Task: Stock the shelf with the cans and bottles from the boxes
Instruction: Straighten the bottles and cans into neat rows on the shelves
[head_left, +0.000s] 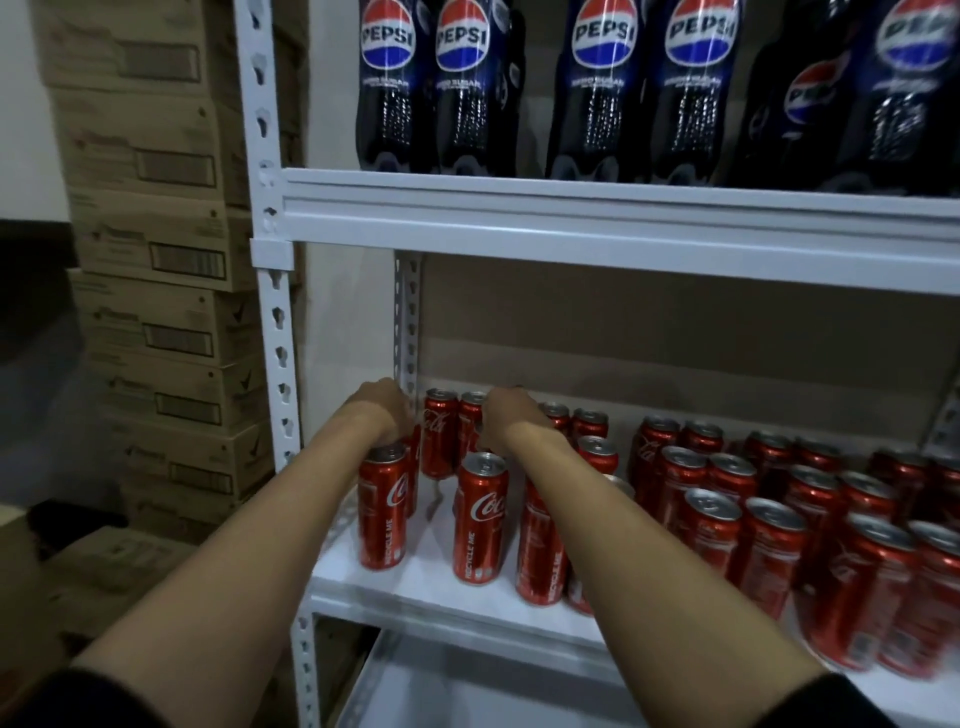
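Note:
Several red Coca-Cola cans (769, 535) stand on the white middle shelf (436, 587). Both my arms reach into its left end. My left hand (382, 410) curls down over a can (415, 447) that is mostly hidden behind the front-left can (382, 514). My right hand (511, 415) curls down on a can (474, 436) in the second column, behind another front can (480, 519). The fingers of both hands are largely hidden from me. Large dark Pepsi bottles (395, 83) fill the shelf above.
The upper shelf's white beam (571, 218) hangs low over my hands. A perforated upright (270, 312) bounds the left side. Stacked cardboard boxes (156, 249) stand to the left of the rack. A lower white shelf (467, 691) shows below.

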